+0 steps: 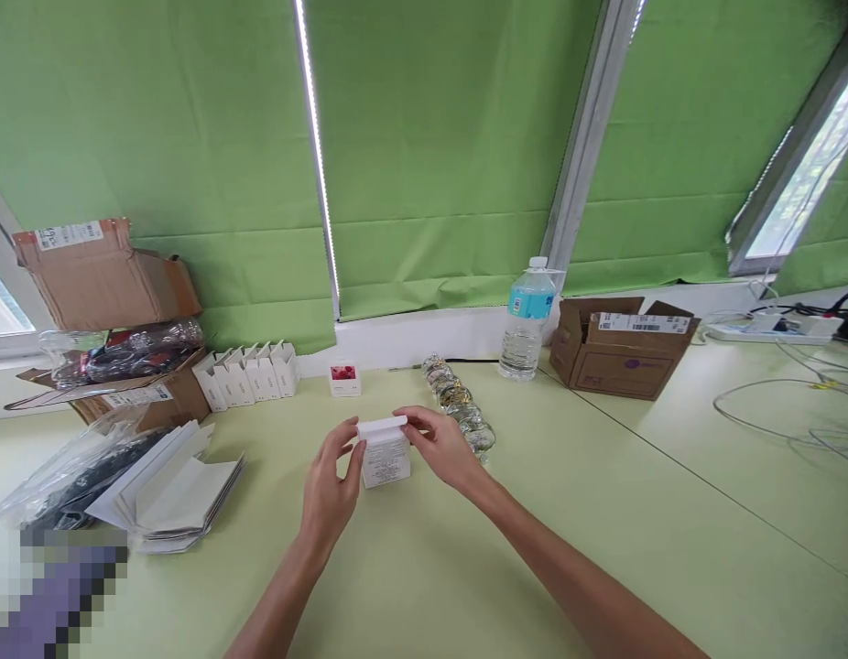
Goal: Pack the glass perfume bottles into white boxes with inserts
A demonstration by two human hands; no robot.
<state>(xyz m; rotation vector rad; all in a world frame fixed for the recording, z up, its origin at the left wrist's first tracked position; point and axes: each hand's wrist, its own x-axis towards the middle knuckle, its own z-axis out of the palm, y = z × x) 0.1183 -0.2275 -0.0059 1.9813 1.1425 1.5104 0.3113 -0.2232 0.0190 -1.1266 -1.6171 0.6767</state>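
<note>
A small white carton point(386, 460) with lines of fine print on its near face stands upright on the table, its flap at the top edge. My left hand point(332, 480) grips its left side between thumb and fingers. At the upper right corner, my right hand point(434, 442) pinches the flap. Just behind my right hand lies a row of shiny clear-wrapped items point(458, 403), partly covered by the hand. Farther back stands a little white box with a red picture point(343, 379). What is inside the carton cannot be seen.
Several white cartons point(249, 375) stand in a row at the back left, beside stacked cardboard boxes point(108, 284). Flattened white cartons point(183, 503) lie in front of them. A water bottle point(526, 320), an open cardboard box point(620, 352) and cables with a power strip point(771, 331) occupy the right.
</note>
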